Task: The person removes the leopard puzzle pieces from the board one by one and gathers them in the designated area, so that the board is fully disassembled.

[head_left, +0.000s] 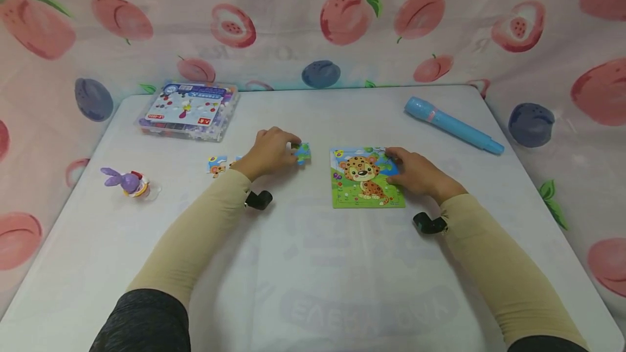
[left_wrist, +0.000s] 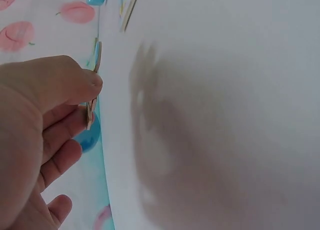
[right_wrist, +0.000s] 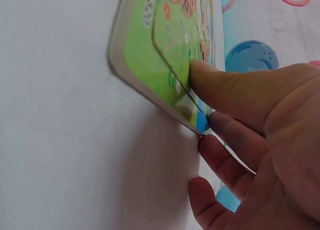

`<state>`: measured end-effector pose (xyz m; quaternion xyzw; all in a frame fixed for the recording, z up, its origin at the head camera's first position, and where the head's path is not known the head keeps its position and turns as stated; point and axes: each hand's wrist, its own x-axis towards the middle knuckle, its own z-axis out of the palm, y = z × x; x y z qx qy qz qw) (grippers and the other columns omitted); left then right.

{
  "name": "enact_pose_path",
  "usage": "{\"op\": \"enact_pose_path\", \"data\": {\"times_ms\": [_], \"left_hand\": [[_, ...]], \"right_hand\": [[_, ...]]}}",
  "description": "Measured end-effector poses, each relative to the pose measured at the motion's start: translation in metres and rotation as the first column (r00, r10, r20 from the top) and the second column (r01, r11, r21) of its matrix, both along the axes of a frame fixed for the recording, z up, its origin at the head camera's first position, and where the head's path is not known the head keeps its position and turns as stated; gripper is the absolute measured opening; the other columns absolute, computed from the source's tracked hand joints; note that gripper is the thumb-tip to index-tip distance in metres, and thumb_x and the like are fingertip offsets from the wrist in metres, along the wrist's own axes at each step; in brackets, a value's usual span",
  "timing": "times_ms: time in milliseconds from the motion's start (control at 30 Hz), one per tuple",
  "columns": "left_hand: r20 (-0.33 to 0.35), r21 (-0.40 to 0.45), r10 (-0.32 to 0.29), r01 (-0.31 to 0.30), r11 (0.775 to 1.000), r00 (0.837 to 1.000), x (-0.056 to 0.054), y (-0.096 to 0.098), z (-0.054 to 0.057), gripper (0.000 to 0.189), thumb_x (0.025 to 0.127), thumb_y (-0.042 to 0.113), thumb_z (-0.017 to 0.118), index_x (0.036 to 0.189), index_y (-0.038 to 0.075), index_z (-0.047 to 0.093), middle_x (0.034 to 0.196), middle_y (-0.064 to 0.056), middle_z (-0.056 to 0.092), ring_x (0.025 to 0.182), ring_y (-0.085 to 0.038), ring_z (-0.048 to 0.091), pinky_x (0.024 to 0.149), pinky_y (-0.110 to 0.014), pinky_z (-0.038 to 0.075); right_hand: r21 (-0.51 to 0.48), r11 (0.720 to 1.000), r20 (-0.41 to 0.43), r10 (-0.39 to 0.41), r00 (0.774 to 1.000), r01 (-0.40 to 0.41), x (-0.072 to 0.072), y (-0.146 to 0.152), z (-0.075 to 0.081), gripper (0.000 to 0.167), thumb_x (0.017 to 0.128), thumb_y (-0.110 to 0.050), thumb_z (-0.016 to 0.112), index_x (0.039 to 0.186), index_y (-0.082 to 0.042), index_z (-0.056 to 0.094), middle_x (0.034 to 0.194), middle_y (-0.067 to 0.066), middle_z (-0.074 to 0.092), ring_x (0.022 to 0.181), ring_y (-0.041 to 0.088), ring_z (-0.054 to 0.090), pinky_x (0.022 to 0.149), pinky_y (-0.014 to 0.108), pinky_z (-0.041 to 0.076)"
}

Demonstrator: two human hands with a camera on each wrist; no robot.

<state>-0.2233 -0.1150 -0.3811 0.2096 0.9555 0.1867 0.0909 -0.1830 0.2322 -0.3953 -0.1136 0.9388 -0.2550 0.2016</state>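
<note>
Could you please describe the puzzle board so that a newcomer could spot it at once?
On the white table, look at the right hand, which touches the flat, nearly square puzzle board. Its picture shows a whole spotted cub sitting on green grass, unlike the small loose piece pinched in the left hand.

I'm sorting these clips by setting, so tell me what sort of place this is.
Probably an indoor play area: a cartoon leopard puzzle and a purple toy figure on a white table, with a fruit-print backdrop behind.
</note>
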Motion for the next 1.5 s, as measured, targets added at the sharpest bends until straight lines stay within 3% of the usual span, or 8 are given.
{"op": "enact_pose_path", "data": {"times_ms": [267, 667, 1500], "left_hand": [[-0.018, 0.003, 0.016, -0.016, 1.0, 1.0, 0.005, -0.02, -0.004, 0.041, 0.087, 0.017, 0.065, 0.126, 0.008, 0.069, 0.127, -0.01, 0.066, 0.122, -0.031, 0.049, 0.104, -0.054, 0.028], [0.009, 0.003, 0.033, -0.033, 0.999, 0.999, 0.01, -0.041, -0.008, 0.041, 0.088, 0.016, 0.065, 0.128, 0.005, 0.068, 0.129, -0.012, 0.065, 0.124, -0.033, 0.047, 0.104, -0.055, 0.028], [0.11, -0.001, 0.065, -0.066, 0.998, 0.992, 0.012, -0.057, -0.015, 0.043, 0.09, 0.019, 0.069, 0.131, 0.006, 0.066, 0.124, -0.013, 0.064, 0.124, -0.033, 0.046, 0.102, -0.052, 0.028]], "right_hand": [[-0.006, 1.0, -0.005, 0.002, 1.0, -0.002, 0.001, 0.0, 0.0, 0.071, 0.095, -0.015, 0.069, 0.153, 0.002, 0.031, 0.151, 0.028, 0.038, 0.139, 0.044, 0.034, 0.114, 0.057, 0.024], [0.003, 1.0, 0.001, -0.005, 1.0, 0.005, 0.001, 0.0, 0.0, 0.071, 0.095, -0.016, 0.069, 0.154, 0.001, 0.031, 0.153, 0.027, 0.036, 0.141, 0.044, 0.031, 0.115, 0.057, 0.023], [-0.003, 1.0, -0.009, 0.003, 1.0, -0.003, 0.0, 0.001, -0.003, 0.071, 0.095, -0.014, 0.068, 0.153, 0.002, 0.03, 0.154, 0.027, 0.034, 0.143, 0.044, 0.028, 0.115, 0.056, 0.022]]}}
